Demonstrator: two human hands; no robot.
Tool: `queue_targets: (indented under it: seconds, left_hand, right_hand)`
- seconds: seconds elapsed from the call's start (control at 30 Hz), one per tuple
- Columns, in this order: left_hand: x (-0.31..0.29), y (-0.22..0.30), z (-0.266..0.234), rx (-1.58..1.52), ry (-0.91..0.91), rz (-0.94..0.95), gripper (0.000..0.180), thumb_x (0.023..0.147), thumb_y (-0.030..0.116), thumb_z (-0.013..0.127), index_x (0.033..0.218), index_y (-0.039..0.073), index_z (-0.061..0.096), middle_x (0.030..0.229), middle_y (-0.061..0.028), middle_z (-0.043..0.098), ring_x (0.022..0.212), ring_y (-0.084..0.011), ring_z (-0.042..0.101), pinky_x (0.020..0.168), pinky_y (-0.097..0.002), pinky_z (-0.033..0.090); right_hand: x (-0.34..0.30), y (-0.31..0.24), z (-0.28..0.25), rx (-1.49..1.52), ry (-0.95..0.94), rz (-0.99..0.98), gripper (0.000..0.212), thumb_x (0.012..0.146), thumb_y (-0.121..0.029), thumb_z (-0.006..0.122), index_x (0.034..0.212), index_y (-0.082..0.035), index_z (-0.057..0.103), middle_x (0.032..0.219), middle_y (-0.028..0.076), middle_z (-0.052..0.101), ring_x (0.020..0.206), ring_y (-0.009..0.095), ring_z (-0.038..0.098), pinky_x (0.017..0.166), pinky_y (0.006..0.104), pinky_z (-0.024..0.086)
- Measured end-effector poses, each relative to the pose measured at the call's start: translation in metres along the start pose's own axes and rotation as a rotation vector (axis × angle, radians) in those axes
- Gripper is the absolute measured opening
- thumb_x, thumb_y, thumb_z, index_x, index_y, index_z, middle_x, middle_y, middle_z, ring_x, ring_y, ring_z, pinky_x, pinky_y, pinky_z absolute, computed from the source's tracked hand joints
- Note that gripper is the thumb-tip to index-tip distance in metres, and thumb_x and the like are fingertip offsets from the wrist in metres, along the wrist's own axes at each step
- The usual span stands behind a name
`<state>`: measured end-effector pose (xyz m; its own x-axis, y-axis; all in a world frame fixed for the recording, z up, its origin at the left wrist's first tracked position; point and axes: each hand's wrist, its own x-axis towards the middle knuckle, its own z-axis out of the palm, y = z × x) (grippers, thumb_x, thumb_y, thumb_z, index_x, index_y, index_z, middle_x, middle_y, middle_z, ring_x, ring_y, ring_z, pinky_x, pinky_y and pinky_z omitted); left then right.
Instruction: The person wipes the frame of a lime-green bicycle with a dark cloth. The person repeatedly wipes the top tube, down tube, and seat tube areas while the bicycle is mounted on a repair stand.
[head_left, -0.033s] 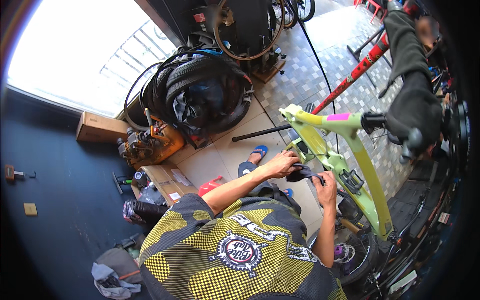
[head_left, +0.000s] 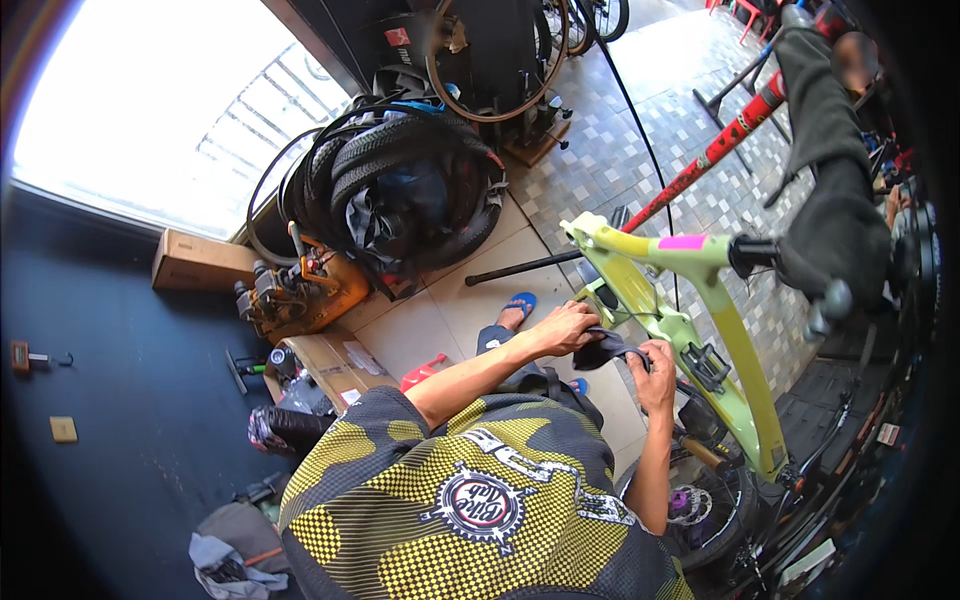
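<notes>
A dark grey cloth stretches between my two hands, in front of a yellow-green bicycle frame. My left hand is closed on the cloth's left end, close against the near end of the frame. Pinched in the fingers of my right hand is the cloth's other end, beside the frame's lower tube and a black fitting there. The frame hangs tilted at a repair stand's black clamp. Parts of the frame behind my left hand are hidden.
A heap of black tyres lies by the window, beside an orange compressor. Cardboard boxes stand to my left. Below the frame is a wheel with a purple-centred disc rotor. A red tube slants behind the frame.
</notes>
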<state>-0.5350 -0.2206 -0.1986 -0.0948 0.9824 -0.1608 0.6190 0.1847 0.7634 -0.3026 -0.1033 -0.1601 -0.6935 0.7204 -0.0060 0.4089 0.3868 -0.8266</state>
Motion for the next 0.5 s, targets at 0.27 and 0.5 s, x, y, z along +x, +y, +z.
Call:
queue_targets:
  seconds: [0.27,0.5]
  left_hand:
    - [0.042,-0.112,-0.097,-0.118,0.057,-0.212,0.030,0.099,0.030,0.064,0.103,0.000,0.064,0.093,-0.0283,0.069,0.095,-0.0502,0.066,0.083,-0.0572,0.051]
    - [0.052,-0.174,-0.133,-0.034,-0.220,-0.280,0.046,0.095,0.043,0.069,0.108,-0.001,0.071,0.099,-0.0297,0.072,0.098,-0.0468,0.069,0.087,-0.0522,0.054]
  right_hand:
    - [0.086,-0.071,0.054,0.855,0.071,0.251,0.030,0.107,-0.022,0.061,0.081,-0.012,0.051,0.078,-0.011,0.033,0.072,0.003,0.028,0.064,0.0223,0.025]
    - [0.110,-0.100,0.094,0.322,-0.017,0.475,0.024,0.105,-0.023,0.065,0.087,-0.007,0.061,0.076,-0.008,0.050,0.071,0.003,0.042,0.063,0.0240,0.036]
